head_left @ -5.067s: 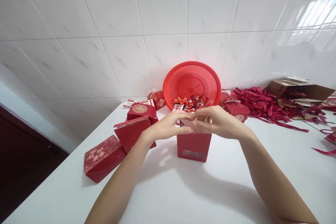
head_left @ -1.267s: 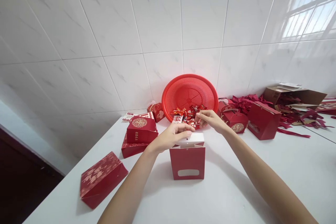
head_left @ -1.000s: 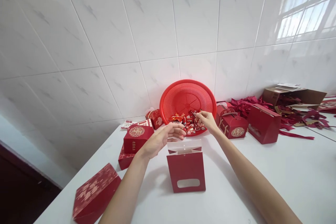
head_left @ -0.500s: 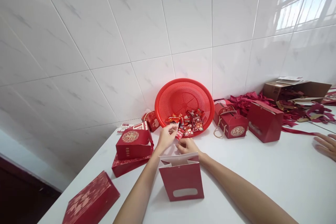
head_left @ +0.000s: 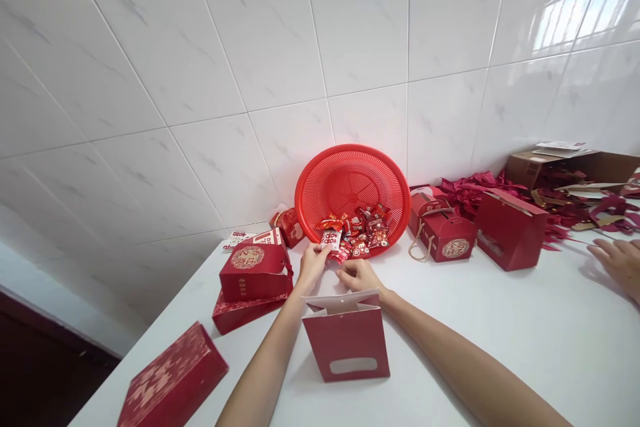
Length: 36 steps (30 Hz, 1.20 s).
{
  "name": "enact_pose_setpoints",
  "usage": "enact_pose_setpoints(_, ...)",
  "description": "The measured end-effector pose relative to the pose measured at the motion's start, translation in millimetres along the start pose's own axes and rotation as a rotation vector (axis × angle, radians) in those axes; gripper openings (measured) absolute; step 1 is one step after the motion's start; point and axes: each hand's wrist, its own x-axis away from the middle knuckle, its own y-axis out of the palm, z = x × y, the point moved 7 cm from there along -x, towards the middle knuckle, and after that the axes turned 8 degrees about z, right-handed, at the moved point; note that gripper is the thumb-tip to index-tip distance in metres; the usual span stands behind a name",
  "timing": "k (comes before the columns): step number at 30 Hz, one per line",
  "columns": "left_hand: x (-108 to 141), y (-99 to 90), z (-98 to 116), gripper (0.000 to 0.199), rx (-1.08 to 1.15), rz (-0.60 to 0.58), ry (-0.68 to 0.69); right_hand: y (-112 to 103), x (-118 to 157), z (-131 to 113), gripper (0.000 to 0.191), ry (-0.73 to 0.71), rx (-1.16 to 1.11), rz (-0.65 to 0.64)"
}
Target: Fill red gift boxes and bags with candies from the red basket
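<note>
My left hand (head_left: 313, 265) pinches a small white packet with red print (head_left: 331, 239) at the front rim of a red plastic basket (head_left: 350, 160). The basket leans tilted against the wall, its mouth towards me, with several red-wrapped candies (head_left: 370, 227) in its lower part. Just right of my left hand, my right hand (head_left: 361, 275) hovers low by the basket's front, its fingers curled together; whatever they hold is hidden. Between my forearms a dark red paper gift bag (head_left: 346, 347) stands upright with its top open.
On the left are stacked red boxes (head_left: 255, 273) and another red box (head_left: 173, 373). Right of the basket stand a handled red box (head_left: 453, 240) and a red bag (head_left: 511, 230). Behind these lie red ribbons (head_left: 470, 187) and a cardboard carton (head_left: 570, 170). Another person's hand (head_left: 617, 263) reaches in from the right.
My left hand has lowered slightly, and the white packet in it now shows clearly. My right hand has barely moved. The other person's hand has shifted up and left.
</note>
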Motion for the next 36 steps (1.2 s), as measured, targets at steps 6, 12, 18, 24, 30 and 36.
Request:
enact_pose_setpoints(6,1.7,-0.1,13.5,0.026,0.166,0.030,0.047,0.8,3.4,-0.3,0.023,0.061,-0.128,-0.013)
enact_pose_setpoints(12,2.7,-3.9,26.2,0.020,0.293,0.033,0.032,-2.6,1.6,12.5,0.037,0.176,-0.223,0.069)
enact_pose_setpoints(18,9.5,-7.7,35.9,0.021,0.423,0.009,-0.005,-5.5,-1.2,9.9,0.049,0.252,-0.366,0.066)
enact_pose_setpoints(24,26.8,7.1,33.5,0.023,0.371,-0.240,-0.012,-13.8,0.0,3.8,0.060,0.372,-0.606,0.137)
enact_pose_setpoints(30,37.7,19.1,29.5,0.019,0.156,-0.407,0.101,-18.0,-1.2,8.0,0.047,0.381,-0.641,0.188)
enact_pose_setpoints(36,27.6,4.1,23.5,0.027,0.115,-0.196,0.092,-13.2,0.2,3.9,0.029,0.321,-0.569,0.141)
